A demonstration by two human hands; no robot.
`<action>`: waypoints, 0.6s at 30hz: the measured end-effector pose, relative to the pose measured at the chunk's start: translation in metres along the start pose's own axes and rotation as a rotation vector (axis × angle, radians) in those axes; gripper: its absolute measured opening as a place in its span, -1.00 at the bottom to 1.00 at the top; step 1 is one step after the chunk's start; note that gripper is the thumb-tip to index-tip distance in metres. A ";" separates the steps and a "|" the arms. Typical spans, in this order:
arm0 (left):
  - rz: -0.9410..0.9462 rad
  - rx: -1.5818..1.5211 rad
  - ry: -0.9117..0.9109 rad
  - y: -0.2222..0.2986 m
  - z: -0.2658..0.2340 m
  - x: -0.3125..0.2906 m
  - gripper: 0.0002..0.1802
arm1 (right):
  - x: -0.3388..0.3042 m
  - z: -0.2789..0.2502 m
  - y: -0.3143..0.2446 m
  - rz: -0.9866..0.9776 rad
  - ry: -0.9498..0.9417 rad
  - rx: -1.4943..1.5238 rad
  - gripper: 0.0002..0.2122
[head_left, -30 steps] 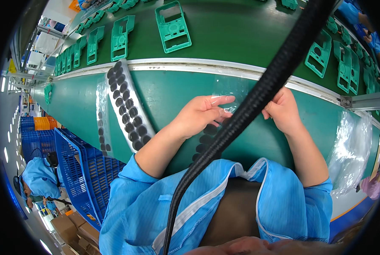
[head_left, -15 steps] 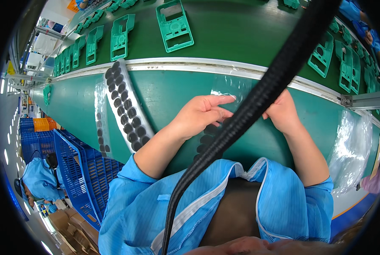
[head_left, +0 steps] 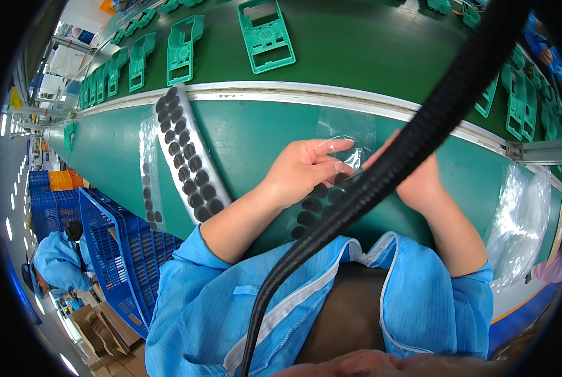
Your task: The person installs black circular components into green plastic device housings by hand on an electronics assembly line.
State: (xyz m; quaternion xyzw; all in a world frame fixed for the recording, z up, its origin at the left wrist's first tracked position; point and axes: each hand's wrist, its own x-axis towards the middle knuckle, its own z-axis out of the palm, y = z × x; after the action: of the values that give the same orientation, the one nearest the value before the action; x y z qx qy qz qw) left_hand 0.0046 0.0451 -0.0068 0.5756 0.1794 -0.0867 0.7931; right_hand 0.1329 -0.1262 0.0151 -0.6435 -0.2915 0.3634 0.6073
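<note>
A clear plastic strip with black round pads (head_left: 312,204) hangs slanting over the green bench, its bare clear end (head_left: 350,122) toward the far rail. My left hand (head_left: 303,169) is closed on this strip, thumb and forefinger at its right side around the pads. My right hand (head_left: 419,182) is close by on the right, one finger reaching toward the strip. A thick black braided cable (head_left: 381,160) crosses in front and hides most of that hand's fingers. To the left lies a larger white-backed sheet of black round pads (head_left: 190,163), beside a mostly bare clear strip (head_left: 149,169).
Beyond the metal rail (head_left: 262,91), a dark green conveyor carries several green plastic housings (head_left: 266,38). Clear plastic bags (head_left: 516,220) lie at the bench's right end. Blue crates (head_left: 121,264) stand at lower left, near another person in blue (head_left: 61,261).
My right hand has moved in toward the strip, a finger now reaching leftward. My left hand has shifted slightly right. The housings on the conveyor have moved a little to the right.
</note>
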 end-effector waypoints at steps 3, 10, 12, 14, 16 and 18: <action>0.023 0.013 0.107 0.005 -0.006 -0.003 -0.54 | -0.016 0.005 -0.012 -0.377 -0.144 -0.415 -0.88; 0.232 0.658 0.565 0.008 -0.039 -0.040 -0.24 | -0.005 -0.014 0.006 -0.131 0.109 0.346 -0.86; 0.398 0.994 0.789 0.024 -0.066 -0.038 -0.22 | 0.008 -0.020 0.017 -0.063 0.149 0.385 -0.87; 0.475 1.101 0.882 0.050 -0.094 -0.013 -0.25 | 0.012 -0.022 0.026 0.006 0.180 0.420 -0.89; 0.402 0.967 0.885 0.068 -0.121 0.029 -0.33 | 0.017 -0.022 0.028 0.004 0.188 0.494 -0.85; 0.206 0.671 0.806 0.073 -0.137 0.070 -0.46 | 0.018 -0.024 0.027 -0.009 0.191 0.537 -0.79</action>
State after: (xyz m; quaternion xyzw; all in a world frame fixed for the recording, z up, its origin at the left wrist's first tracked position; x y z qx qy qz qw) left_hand 0.0691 0.2025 -0.0069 0.7998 0.3747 0.1672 0.4382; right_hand 0.1609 -0.1281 -0.0134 -0.4895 -0.1291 0.3627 0.7824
